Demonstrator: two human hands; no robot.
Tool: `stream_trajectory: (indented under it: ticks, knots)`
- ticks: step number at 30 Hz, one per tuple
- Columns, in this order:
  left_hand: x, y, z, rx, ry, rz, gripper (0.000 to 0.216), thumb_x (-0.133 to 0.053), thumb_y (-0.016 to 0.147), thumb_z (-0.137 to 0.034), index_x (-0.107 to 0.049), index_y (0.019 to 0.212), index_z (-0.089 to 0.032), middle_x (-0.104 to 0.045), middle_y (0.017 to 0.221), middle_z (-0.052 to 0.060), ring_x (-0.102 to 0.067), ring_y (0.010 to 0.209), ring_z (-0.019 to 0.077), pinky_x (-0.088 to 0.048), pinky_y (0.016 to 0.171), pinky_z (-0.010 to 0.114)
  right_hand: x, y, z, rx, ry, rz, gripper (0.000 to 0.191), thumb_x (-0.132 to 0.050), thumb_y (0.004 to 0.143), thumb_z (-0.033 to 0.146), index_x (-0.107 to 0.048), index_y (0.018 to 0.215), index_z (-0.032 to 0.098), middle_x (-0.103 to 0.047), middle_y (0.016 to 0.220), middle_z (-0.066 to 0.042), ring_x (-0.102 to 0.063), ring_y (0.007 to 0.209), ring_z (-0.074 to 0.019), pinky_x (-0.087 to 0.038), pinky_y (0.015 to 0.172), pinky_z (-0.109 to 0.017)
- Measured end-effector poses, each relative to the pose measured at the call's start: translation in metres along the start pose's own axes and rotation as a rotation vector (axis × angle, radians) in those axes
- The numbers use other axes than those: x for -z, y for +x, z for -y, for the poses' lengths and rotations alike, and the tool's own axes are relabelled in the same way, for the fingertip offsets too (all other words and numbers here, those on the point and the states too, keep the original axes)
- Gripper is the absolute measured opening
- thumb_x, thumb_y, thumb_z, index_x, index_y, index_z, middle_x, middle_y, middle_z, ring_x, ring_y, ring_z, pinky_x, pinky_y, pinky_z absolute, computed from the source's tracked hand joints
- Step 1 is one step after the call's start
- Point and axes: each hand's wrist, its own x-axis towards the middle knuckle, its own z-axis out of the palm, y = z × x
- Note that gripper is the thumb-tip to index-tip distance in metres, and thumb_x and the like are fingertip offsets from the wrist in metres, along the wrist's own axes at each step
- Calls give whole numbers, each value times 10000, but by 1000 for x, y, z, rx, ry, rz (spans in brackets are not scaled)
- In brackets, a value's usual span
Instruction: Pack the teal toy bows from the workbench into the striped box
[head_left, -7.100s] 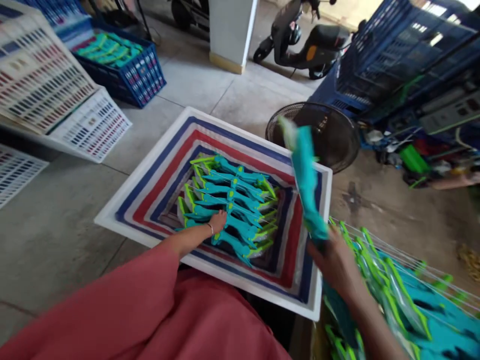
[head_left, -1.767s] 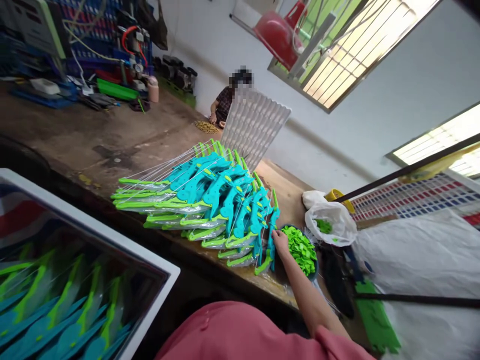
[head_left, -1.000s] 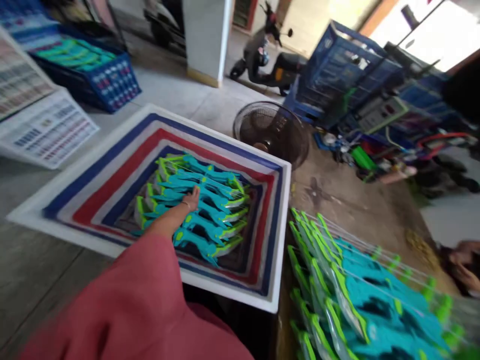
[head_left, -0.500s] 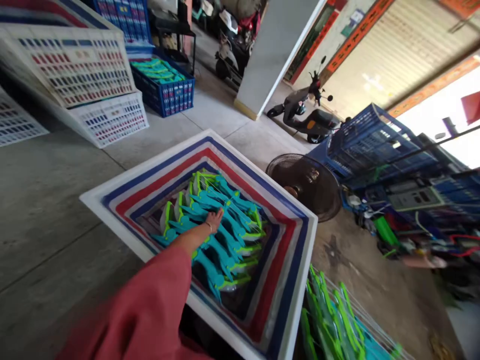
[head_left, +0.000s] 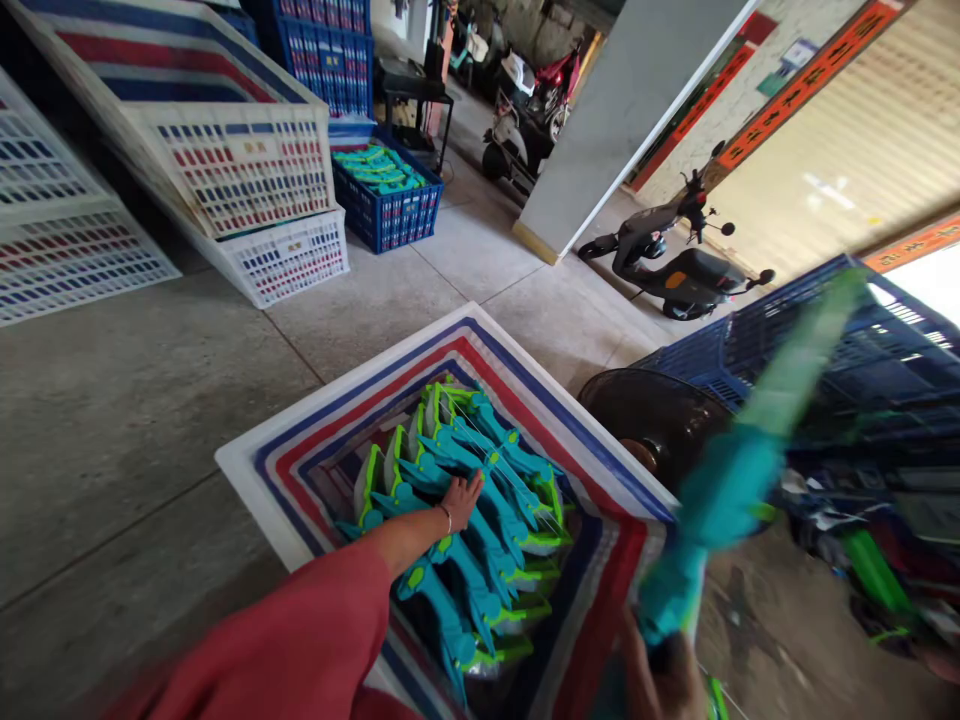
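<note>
Down at the six o'clock end of the floor stands a white crate [head_left: 262, 462] lined with a red, white and blue striped sack, and its bottom is already covered by a fanned row of teal and lime toy bows [head_left: 480, 520], each in a clear sleeve. The left hand [head_left: 461, 500] lies flat on that row near the middle, fingers spread and pressing, gripping nothing. At about four o'clock the right hand [head_left: 664, 680] is clenched round the lower end of another toy bow [head_left: 739, 470], which is raised in the air beside the crate's right rim and blurred with motion — it is not yet among the rest. So I judge the packing to be at an early stage: one layer is laid, the striped walls rise well above it, and there is plenty of depth left to fill. At eleven o'clock a blue crate [head_left: 390, 210] already holds teal pieces, with white crates [head_left: 255, 170] stacked beside it; a floor fan [head_left: 652, 420] sits just beyond the crate at two o'clock — near, not touching.
</note>
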Motion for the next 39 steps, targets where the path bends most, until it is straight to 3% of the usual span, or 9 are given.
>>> stream_trajectory:
  ticks: [3,5,10,17,21,28,34,37,39]
  knots:
    - [-2,2,1,-10,-4,-10,1174,-932,686,-278,-256,1630,-108,-54,1688,274,-444,1337,460,-366,1082,530,-61,32,-2,178,-136,234,628,-527,876,745,-667,1076,166,-718,841,-83,-677,707,-242,-514,584,-306]
    - [-4,4,2,-10,5,-7,1164,-930,687,-294,-267,1631,-137,-68,1691,263,-452,1333,463,-370,1082,547,-112,53,-4,270,-321,296,600,-434,956,639,-643,1156,113,-731,945,-134,-708,802,-253,-542,660,-313]
    - [-9,7,7,-33,55,-5,1190,-913,707,-376,-211,1646,-170,-70,1703,227,-500,1288,419,-397,1084,545,-226,102,-13,294,-497,396,303,-588,940,284,-646,1179,107,-701,1159,-172,-687,1034,-260,-533,858,-325]
    - [-3,7,9,-50,129,28,1111,-848,788,-403,-196,1646,-136,-29,1706,212,-472,1322,399,-382,1113,532,-313,143,-24,286,-621,523,287,-643,1002,332,-635,1212,136,-637,1223,-96,-618,1137,-234,-528,1000,-450]
    - [1,6,7,-48,143,47,1109,-847,792,-392,-193,1643,-114,-64,1703,221,-470,1334,394,-379,1129,519,-335,140,-23,300,-681,559,294,-638,1009,332,-633,1227,133,-630,1234,-102,-621,1141,-237,-552,980,-447]
    - [15,12,15,-86,159,30,944,-760,864,-436,-298,1619,-109,-165,1693,222,-504,1316,405,-430,1088,534,-338,146,-25,305,-669,598,287,-640,1008,323,-635,1223,132,-633,1231,-98,-622,1143,-237,-552,983,-448]
    - [29,52,25,-152,170,-144,782,-536,976,-452,-340,1567,20,-207,1665,285,-281,1514,414,-316,1189,553,-313,152,-14,237,-560,583,194,-640,1003,269,-663,1126,121,-662,1171,-83,-640,1096,-214,-555,961,-422]
    - [25,62,25,-204,251,-138,755,-443,984,-404,-310,1541,89,-218,1636,341,-421,1432,411,-371,1137,539,-298,149,-1,168,-511,562,114,-645,985,190,-682,1036,94,-699,1119,-64,-662,1084,-176,-540,995,-392]
    - [22,66,22,-186,292,-174,735,-332,1022,-422,-251,1549,83,-213,1639,331,-511,1353,396,-397,1106,513,-296,145,4,98,-510,534,224,-584,990,158,-635,1093,-35,-689,1185,-59,-600,1214,-177,-406,1108,-390]
